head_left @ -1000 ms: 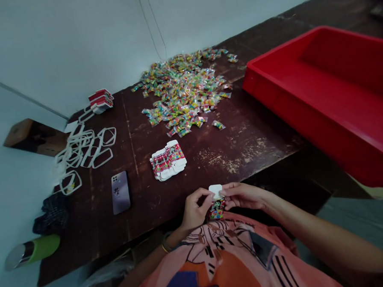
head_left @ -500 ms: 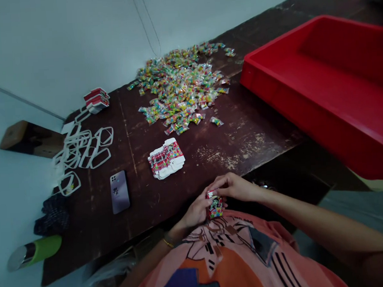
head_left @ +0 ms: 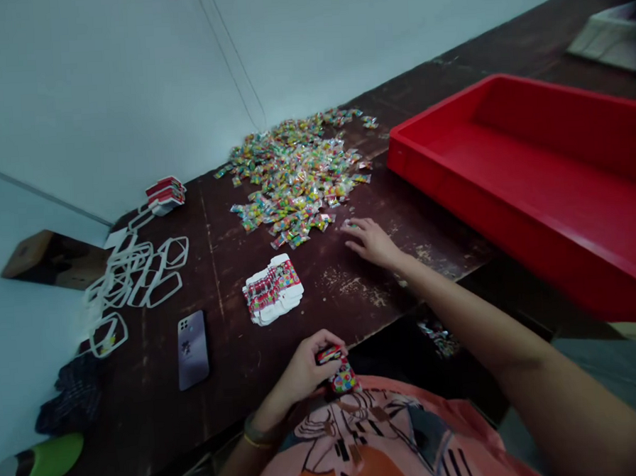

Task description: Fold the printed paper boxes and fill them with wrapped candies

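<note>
My left hand is closed around a small colourful printed box, held close to my body at the near edge of the dark wooden table. My right hand reaches out over the table with fingers spread, fingertips on a single candy packet lying apart from the big pile of colourful wrapped candies. A stack of flat printed box blanks lies between my hands.
A large red plastic tray stands at the right. A phone lies face down at the left, near white card cut-outs, another red-and-white stack, a dark cloth and a green bottle.
My right hand has let go of the small box and reached forward to the lone candy packet. My left hand now holds the box alone, its white flap no longer showing.
</note>
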### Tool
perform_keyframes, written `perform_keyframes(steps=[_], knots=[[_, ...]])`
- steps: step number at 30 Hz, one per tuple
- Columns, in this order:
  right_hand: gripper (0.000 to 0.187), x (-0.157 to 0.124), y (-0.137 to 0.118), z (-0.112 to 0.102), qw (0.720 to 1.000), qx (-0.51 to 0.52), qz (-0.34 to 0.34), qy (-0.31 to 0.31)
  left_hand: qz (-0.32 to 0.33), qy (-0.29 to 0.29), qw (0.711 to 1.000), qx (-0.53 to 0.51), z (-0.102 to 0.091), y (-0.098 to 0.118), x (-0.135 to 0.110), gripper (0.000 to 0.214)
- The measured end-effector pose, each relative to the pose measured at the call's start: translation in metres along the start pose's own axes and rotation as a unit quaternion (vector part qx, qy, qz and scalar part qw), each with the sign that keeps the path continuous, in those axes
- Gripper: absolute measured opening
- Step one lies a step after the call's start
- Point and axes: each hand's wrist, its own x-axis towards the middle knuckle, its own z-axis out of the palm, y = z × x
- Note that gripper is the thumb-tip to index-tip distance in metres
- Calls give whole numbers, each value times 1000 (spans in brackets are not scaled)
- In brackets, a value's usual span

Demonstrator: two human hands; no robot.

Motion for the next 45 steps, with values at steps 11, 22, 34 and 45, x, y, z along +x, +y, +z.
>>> perform_keyframes(steps=[11,22,34,45], knots=[[33,-149,-53,46,994,67,77,32,-67,-12,996,-62,-39,-9,-22,32],[14,-94,-97,-3,929,344,135,35,-56,-83,982,-160,21,2,27,46],[19,-94,-106,-5,957,285,37,-48,-67,-28,974,-216,20,-4,23,45],[27,-118,-110,37,628,701,307,-143,-74,23,980,-183,8,-7,22,51]])
